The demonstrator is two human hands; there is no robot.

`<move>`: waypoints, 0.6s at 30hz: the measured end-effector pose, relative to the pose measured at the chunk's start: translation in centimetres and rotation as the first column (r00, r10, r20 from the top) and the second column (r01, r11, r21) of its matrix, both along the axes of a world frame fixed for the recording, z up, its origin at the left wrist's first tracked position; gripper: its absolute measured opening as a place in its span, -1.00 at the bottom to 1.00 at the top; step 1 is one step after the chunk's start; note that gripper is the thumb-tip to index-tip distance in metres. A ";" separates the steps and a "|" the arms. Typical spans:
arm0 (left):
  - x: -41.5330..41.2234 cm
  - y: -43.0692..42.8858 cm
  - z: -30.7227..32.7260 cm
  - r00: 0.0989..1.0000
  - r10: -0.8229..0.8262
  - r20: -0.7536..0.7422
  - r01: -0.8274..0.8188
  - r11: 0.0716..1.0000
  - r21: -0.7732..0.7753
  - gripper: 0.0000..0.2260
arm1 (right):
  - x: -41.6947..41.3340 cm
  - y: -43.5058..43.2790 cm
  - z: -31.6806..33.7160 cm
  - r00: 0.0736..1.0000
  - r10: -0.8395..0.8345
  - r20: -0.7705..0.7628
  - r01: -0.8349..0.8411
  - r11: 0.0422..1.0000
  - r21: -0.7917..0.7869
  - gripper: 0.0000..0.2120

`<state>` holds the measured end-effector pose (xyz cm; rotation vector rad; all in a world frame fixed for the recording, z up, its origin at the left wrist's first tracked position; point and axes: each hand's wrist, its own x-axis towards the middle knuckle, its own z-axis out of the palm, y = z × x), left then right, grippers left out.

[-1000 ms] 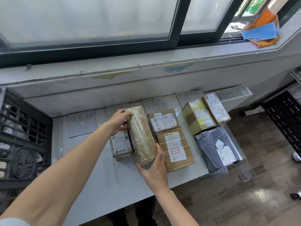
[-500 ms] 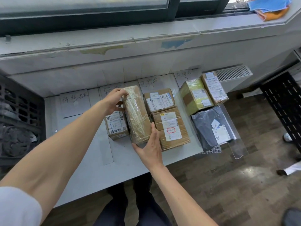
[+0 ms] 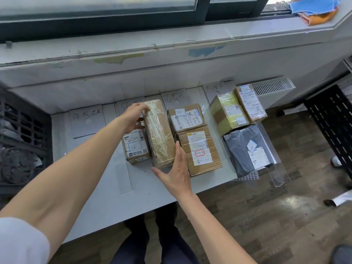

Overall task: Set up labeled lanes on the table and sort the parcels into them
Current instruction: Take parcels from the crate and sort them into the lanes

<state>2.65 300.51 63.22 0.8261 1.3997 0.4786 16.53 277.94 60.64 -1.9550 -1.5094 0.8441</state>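
- The left hand (image 3: 133, 119) rests its fingers curled over the far top corner of a long brown cardboard parcel wrapped in glossy clear tape (image 3: 159, 133); the right hand (image 3: 176, 171) stands spread wide at the parcel's near end, thumb along the table, forefinger up the right side, fingers touching rather than clamped.
- Compared with a second ago, the grip has loosened: the right palm, then cupped under the near end, has slid back off it, and the parcel now lies flat in the second lane. I judge this placement nearly finished, with release next.
- The parcel sits tight between a small brown carton with a white printed label (image 3: 135, 146) on its left and a larger taped carton bearing a red-framed sticker (image 3: 199, 149) on its right, so its tape may catch on the neighbours.
- Behind that carton lies another labelled brown box (image 3: 185, 117); further right are a yellow-taped box (image 3: 228, 113), a slim label-covered box (image 3: 250, 103) and a soft grey plastic mailer (image 3: 246, 149).
- Handwritten paper lane cards (image 3: 87, 119) stand along the back of the white table (image 3: 99, 197); the leftmost lane holds no parcel.
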 end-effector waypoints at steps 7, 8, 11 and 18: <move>-1.0 -0.3 0.4 0.994 0.063 -0.091 -0.056 0.996 0.070 -0.42 | 1.4 0.7 1.8 1.000 0.013 0.009 -0.014 0.997 0.071 -0.01; -1.5 -0.3 0.7 0.993 0.079 -0.091 -0.072 0.994 0.078 -0.40 | 1.6 1.1 2.0 1.000 0.011 0.008 -0.011 0.997 0.082 -0.02; -3.5 -0.5 1.4 0.987 0.142 -0.071 -0.135 0.987 0.089 -0.37 | 2.2 2.1 2.3 1.000 0.023 0.006 -0.023 0.997 0.072 -0.05; -7.3 -2.4 2.3 0.963 0.243 -0.119 -0.228 0.965 0.129 -0.39 | 2.0 3.4 3.4 0.997 0.043 0.059 -0.051 0.990 0.135 -0.14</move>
